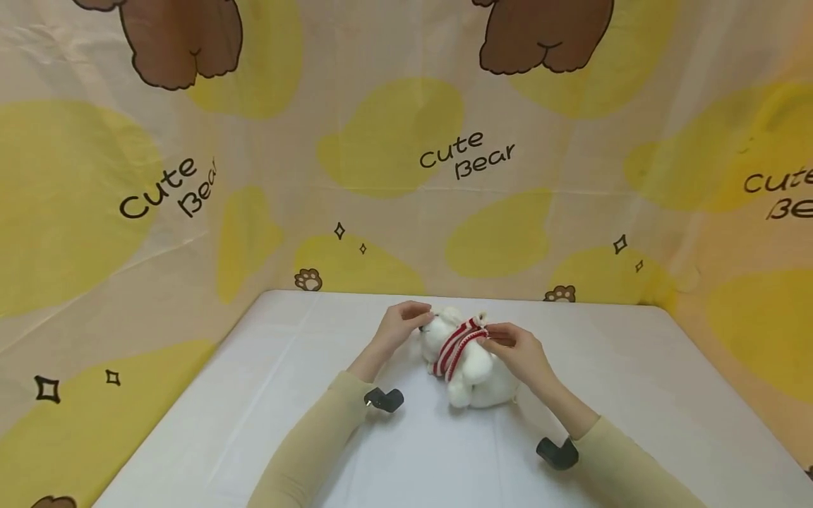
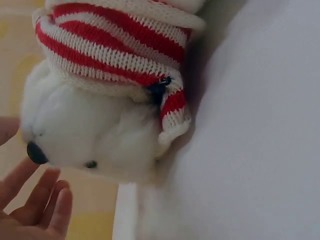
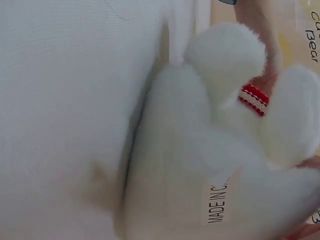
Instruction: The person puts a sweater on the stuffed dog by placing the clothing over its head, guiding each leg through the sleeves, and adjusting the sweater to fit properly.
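Observation:
A white plush bear (image 1: 478, 363) lies on the table, its head to the left. Round its neck and upper body sits a red-and-white striped knit scarf (image 1: 459, 346). My left hand (image 1: 403, 324) is at the bear's head, with loosely bent fingers (image 2: 35, 197) beside the dark nose (image 2: 36, 153) in the left wrist view. My right hand (image 1: 524, 353) pinches the scarf's edge between thumb and fingers on the bear's right side. The right wrist view shows the bear's lower body with a printed label (image 3: 217, 202); that hand is mostly hidden there.
The white table (image 1: 254, 395) extends round the bear on all sides. A patterned cloth wall (image 1: 381, 155) stands behind it and at both sides. Black wrist cameras (image 1: 384, 400) sit on both forearms.

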Action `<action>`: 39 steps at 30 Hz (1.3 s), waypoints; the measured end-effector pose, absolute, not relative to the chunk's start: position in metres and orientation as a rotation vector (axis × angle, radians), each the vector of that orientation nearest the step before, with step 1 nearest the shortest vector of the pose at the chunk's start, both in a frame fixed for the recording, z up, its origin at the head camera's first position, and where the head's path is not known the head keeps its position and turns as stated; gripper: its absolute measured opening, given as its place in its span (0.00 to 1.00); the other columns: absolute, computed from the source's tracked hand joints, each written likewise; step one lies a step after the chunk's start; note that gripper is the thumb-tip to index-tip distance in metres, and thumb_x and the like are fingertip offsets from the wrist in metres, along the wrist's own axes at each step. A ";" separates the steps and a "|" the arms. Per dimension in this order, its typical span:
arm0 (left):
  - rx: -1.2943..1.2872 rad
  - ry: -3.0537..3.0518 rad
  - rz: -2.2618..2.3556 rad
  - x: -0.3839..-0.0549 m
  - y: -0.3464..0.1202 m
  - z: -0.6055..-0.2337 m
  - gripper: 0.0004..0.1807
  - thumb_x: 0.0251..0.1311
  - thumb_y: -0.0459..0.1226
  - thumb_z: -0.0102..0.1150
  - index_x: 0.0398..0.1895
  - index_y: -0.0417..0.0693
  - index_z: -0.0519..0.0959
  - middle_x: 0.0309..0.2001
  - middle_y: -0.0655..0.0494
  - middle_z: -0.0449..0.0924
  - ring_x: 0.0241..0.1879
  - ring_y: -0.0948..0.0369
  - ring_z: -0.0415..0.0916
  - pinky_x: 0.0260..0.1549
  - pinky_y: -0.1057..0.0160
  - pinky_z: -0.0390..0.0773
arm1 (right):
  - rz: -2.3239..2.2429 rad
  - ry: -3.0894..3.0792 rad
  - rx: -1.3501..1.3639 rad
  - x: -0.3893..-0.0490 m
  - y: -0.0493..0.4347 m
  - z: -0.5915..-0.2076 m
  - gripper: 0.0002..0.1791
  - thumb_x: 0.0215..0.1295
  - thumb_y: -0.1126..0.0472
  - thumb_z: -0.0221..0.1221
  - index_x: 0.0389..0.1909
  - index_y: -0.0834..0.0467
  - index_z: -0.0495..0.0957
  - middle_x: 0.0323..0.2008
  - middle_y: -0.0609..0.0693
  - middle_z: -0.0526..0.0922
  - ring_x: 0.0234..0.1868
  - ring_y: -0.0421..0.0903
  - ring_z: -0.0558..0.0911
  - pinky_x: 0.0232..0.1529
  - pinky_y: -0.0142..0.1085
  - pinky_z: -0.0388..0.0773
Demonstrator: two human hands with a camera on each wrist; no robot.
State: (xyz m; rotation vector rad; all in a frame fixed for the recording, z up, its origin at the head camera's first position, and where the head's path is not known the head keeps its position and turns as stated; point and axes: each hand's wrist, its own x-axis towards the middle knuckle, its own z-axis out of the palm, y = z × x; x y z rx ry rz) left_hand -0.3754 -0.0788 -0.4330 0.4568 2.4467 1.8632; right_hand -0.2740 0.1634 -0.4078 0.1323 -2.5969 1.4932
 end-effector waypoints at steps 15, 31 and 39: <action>0.817 2.662 1.629 -0.319 -0.046 -0.411 0.07 0.49 0.43 0.71 0.30 0.55 0.84 0.26 0.62 0.82 0.25 0.69 0.75 0.25 0.69 0.74 | 1.411 -2.664 0.181 -0.277 0.172 -0.398 0.17 0.61 0.54 0.61 0.47 0.59 0.81 0.41 0.56 0.85 0.46 0.50 0.83 0.45 0.38 0.77; 0.930 2.201 1.749 -0.313 -0.045 -0.424 0.06 0.48 0.33 0.70 0.29 0.41 0.82 0.30 0.60 0.78 0.26 0.67 0.71 0.22 0.71 0.69 | 1.326 -2.686 0.074 -0.277 0.168 -0.404 0.17 0.64 0.46 0.58 0.37 0.57 0.83 0.31 0.49 0.87 0.42 0.46 0.81 0.43 0.38 0.73; 0.989 2.247 1.741 -0.311 -0.045 -0.429 0.07 0.47 0.36 0.72 0.28 0.44 0.84 0.32 0.58 0.80 0.35 0.66 0.73 0.36 0.70 0.72 | 1.365 -2.785 -0.048 -0.282 0.165 -0.397 0.24 0.61 0.41 0.58 0.36 0.59 0.85 0.24 0.46 0.84 0.40 0.46 0.78 0.35 0.32 0.70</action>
